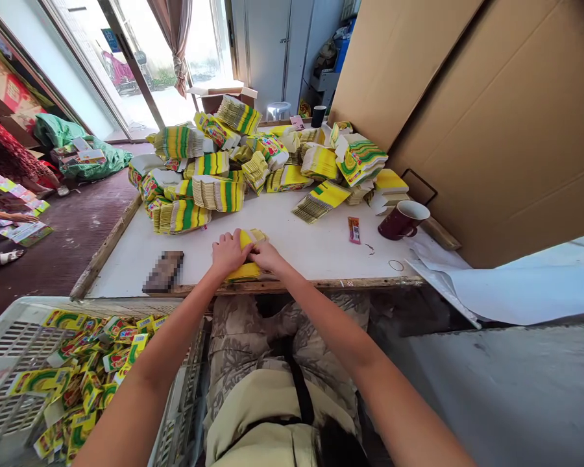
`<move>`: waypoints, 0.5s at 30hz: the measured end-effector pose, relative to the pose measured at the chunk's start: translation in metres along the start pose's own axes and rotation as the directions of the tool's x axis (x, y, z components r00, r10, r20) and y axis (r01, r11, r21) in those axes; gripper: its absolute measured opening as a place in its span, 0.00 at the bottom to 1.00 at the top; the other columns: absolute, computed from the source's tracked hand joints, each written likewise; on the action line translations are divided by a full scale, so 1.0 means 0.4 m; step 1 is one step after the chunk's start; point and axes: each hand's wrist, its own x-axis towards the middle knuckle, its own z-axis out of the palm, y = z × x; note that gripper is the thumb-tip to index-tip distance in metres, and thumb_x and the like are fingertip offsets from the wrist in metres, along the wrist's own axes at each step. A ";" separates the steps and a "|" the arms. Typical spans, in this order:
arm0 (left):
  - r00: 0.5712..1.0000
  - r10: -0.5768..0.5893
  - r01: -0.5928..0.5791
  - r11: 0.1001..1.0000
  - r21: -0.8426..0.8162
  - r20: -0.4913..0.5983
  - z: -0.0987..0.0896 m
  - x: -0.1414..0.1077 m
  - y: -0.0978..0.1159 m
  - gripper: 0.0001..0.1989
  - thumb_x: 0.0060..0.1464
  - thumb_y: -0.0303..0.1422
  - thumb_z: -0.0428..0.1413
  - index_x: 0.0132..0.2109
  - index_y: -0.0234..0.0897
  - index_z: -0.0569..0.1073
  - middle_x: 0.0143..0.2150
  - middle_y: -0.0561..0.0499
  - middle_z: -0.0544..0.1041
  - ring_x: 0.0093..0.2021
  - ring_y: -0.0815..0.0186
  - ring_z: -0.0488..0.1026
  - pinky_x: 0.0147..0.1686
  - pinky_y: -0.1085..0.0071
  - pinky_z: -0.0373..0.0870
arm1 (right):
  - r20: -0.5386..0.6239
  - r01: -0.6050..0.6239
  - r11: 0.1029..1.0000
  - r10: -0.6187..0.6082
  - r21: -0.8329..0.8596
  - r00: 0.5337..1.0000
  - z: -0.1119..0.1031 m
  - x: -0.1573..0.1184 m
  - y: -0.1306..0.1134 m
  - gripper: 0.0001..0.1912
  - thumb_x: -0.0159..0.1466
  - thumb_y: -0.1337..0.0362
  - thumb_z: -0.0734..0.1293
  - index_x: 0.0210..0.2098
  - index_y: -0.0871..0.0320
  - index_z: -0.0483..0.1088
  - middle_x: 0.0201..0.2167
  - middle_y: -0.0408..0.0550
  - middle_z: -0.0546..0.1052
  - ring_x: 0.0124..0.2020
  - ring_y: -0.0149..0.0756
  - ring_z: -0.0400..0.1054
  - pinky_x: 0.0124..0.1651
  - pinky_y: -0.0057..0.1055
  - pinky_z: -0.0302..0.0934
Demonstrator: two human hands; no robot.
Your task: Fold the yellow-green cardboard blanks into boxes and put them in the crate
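Note:
A small stack of yellow folded cartons [243,272] lies at the front edge of the white table, between my hands. My left hand [230,251] is wrapped over its left side, fingers closed on it. From the right, my right hand [267,255] grips the same stack, its fingertips close to the left hand. The palms and arms hide part of the cartons. Behind them, bundles of flat yellow and green cartons [219,194] are heaped across the back of the table, and one bundle [321,200] lies apart in front of the heap.
On the table [282,227] are a blurred dark flat object [164,271], a small red packet [354,230] and a maroon mug [401,220]. A white crate [24,305] of small boxes stands at lower left. Large cardboard [506,117] rises at right. Another person's hand [25,218] shows far left.

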 end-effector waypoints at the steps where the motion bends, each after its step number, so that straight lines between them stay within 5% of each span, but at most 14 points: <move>1: 1.000 -0.001 0.001 1.000 -0.004 -0.004 0.000 -0.001 0.000 0.33 0.64 0.53 0.37 0.64 0.36 0.59 0.56 0.35 0.71 0.57 0.48 0.66 0.51 0.54 0.63 | 0.008 -0.017 1.000 0.017 -0.009 1.000 -0.010 -0.001 0.009 0.15 0.66 0.57 0.63 0.36 0.58 0.80 0.30 0.47 0.81 0.30 0.35 0.71 0.33 0.26 0.59; 9: 0.999 -0.043 0.043 0.999 -0.024 0.019 -0.002 0.001 0.001 0.31 0.64 0.53 0.39 0.65 0.38 0.59 0.56 0.36 0.71 0.57 0.48 0.66 0.51 0.55 0.63 | -0.020 -0.045 0.997 0.043 -0.067 0.999 -0.080 -0.009 0.055 0.13 0.63 0.67 0.62 0.37 0.59 0.79 0.36 0.52 0.81 0.37 0.37 0.70 0.35 0.28 0.53; 15: 0.996 -0.054 0.057 0.998 -0.042 0.068 -0.003 0.016 0.000 0.35 0.62 0.55 0.41 0.66 0.36 0.57 0.59 0.35 0.69 0.59 0.47 0.64 0.52 0.54 0.63 | 0.215 0.134 0.991 -0.136 0.024 0.967 -0.108 -0.043 0.109 0.10 0.60 0.65 0.65 0.30 0.60 0.79 0.25 0.41 0.76 0.30 0.31 0.65 0.33 0.26 0.52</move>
